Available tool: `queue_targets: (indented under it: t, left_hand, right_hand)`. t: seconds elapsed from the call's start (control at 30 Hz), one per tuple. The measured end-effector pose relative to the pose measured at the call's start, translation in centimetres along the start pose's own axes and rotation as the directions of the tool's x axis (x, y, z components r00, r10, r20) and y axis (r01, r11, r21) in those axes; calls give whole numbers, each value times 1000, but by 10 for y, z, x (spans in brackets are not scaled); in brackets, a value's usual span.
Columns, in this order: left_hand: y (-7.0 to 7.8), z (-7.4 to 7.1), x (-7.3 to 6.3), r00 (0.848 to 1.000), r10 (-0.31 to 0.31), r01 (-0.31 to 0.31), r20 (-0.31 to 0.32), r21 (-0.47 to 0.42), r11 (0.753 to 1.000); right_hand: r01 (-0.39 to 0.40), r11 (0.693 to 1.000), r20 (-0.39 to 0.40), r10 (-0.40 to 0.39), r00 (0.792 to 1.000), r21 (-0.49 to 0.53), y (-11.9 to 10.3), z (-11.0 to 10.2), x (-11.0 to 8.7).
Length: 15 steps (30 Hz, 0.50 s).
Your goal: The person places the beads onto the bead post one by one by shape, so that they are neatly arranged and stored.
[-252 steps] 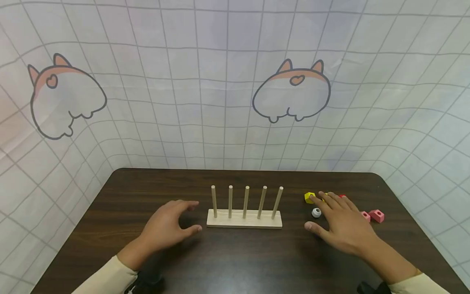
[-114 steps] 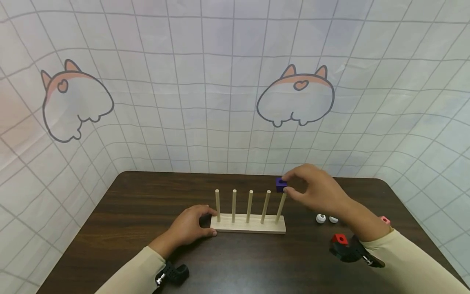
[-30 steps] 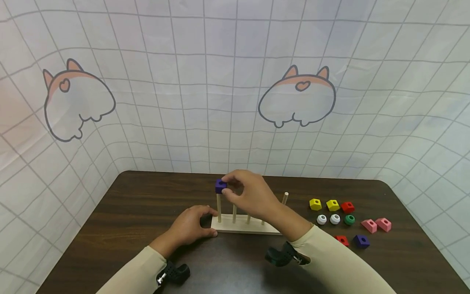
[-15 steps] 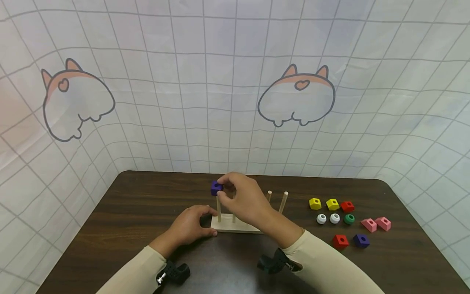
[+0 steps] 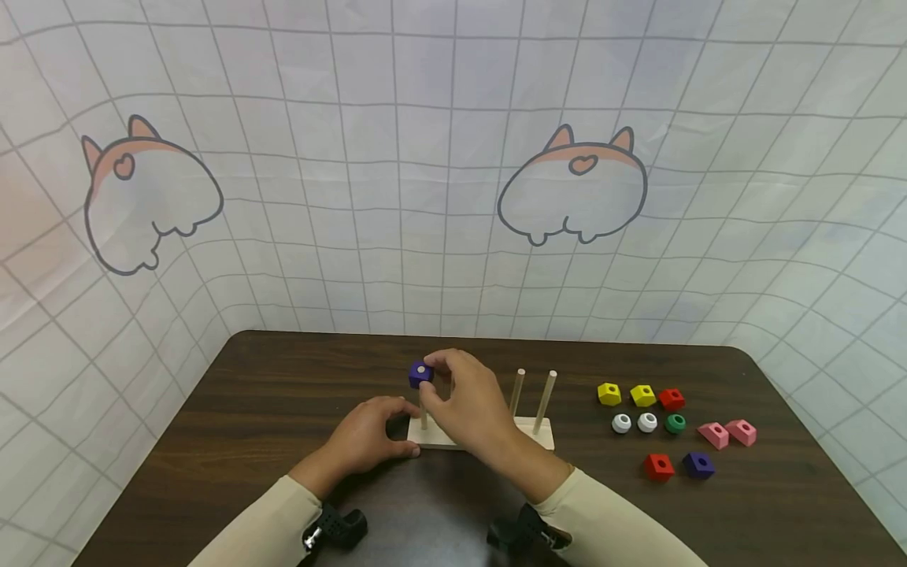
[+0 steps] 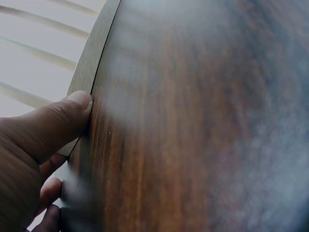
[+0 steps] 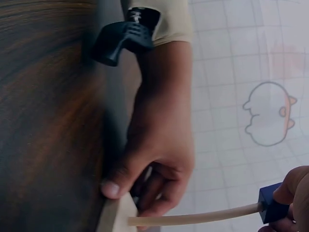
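Observation:
A pale wooden peg stand (image 5: 536,434) with a row of upright pegs stands at the middle of the dark table. My left hand (image 5: 363,442) holds its left end, thumb on the front edge and fingers behind; the left wrist view shows the thumb (image 6: 63,118) pressed along the base. Between thumb and fingers, my right hand (image 5: 476,405) pinches a purple block (image 5: 419,376). The leftmost peg's tip shows in the block's hole, so it sits around the top of that peg (image 7: 193,220). My right hand hides the pegs beside it.
Right of the stand lie two yellow blocks (image 5: 608,394), two white beads (image 5: 621,424), a green bead (image 5: 675,424), two pink blocks (image 5: 713,435), red blocks (image 5: 659,468) and another purple block (image 5: 699,465). A white gridded curtain (image 5: 354,197) surrounds the table's far side.
The purple block came leftward from the rightmost peg's side to above the leftmost peg, then lowered onto its tip. My left hand took hold of the stand earlier and stays there.

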<state>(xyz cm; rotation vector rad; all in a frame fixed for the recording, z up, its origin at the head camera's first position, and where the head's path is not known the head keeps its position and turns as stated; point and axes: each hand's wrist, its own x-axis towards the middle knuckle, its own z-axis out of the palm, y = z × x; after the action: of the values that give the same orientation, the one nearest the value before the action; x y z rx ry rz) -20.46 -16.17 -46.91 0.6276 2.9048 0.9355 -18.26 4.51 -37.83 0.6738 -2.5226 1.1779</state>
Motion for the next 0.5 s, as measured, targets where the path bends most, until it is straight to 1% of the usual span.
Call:
queue_targets:
  t: [0.17, 0.23, 0.4, 0.5]
  left_hand:
    - [0, 0, 0, 1000, 8, -8, -1, -2, 1000]
    - [0, 0, 0, 1000, 8, -8, -1, 0, 1000]
    - [0, 0, 0, 1000, 13, -13, -5, -5, 1000]
    - [1, 1, 0, 1000, 5, -5, -5, -3, 1000]
  right_hand:
    - [19, 1000, -18, -19, 1000, 13, 9, 8, -4]
    - [11, 999, -21, -10, 1000, 36, 11, 10, -5]
    - [-21, 991, -26, 25, 999, 132, 17, 16, -8]
    - [-45, 987, -20, 49, 999, 157, 23, 22, -12]
